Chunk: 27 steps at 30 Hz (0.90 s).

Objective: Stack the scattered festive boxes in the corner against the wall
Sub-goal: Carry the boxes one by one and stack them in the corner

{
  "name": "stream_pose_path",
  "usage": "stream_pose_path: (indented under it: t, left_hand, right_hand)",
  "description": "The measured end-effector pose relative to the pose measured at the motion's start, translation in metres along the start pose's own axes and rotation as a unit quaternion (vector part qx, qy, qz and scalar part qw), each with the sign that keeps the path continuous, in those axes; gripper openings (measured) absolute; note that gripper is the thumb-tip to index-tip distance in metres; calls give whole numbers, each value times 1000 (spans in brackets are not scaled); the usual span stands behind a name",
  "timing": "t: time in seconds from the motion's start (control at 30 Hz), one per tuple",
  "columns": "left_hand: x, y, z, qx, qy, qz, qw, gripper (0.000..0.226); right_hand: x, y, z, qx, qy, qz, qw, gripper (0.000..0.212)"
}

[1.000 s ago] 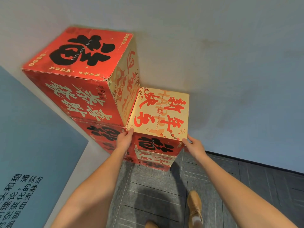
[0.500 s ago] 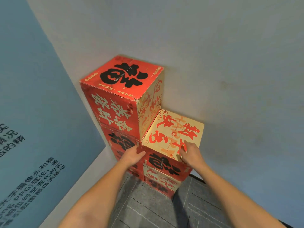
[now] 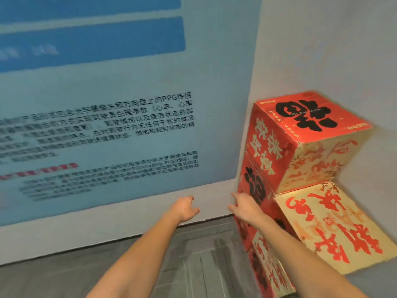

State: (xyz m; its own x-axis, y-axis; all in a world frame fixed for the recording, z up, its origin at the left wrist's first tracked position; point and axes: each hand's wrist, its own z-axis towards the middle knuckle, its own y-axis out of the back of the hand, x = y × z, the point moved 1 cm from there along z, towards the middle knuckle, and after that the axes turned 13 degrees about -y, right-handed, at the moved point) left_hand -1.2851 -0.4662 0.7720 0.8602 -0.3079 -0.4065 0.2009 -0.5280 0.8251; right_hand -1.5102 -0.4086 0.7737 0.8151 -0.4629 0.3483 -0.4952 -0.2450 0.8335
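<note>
Now both hands hold nothing — the left hand [image 3: 186, 209] hangs at centre with fingers loosely curled, the right hand [image 3: 245, 206] spreads relaxed fingers just beside the stack. At right of frame, the red box [image 3: 309, 134] tops the corner column, the cream box [image 3: 335, 229] a shorter one alongside — pushed wallward, likely for support. All sealed; contents hidden.

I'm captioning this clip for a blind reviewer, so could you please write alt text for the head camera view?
Two bare hands, the left hand and right hand, reach forward holding nothing beside red and gold festive boxes stacked in a corner. The taller stack's top box is red with a black character; a lower box beside it has a gold top. A blue wall poster with text fills the left.
</note>
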Motion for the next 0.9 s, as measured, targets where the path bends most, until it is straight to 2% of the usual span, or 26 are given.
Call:
stream_pose_path:
  t: [0.2, 0.4, 0.53, 0.67, 0.9]
  left_hand:
    - [140, 2, -154, -63, 164, -67, 982, 54]
    - [272, -12, -350, -151, 300, -117, 935, 57]
    - [360, -42, -488, -183, 393, -171, 885, 54]
    - [429, -81, -632, -218, 481, -219, 820, 55]
    - [505, -152, -835, -274, 597, -276, 701, 56]
  right_hand:
    - [158, -89, -43, 96, 143, -98, 980, 62]
    - [333, -208, -143, 158, 306, -208, 915, 56]
    - [447, -302, -232, 181, 395, -265, 861, 58]
    - [544, -403, -340, 196, 482, -327, 789, 63]
    - [664, -540, -528, 228, 584, -378, 681, 63]
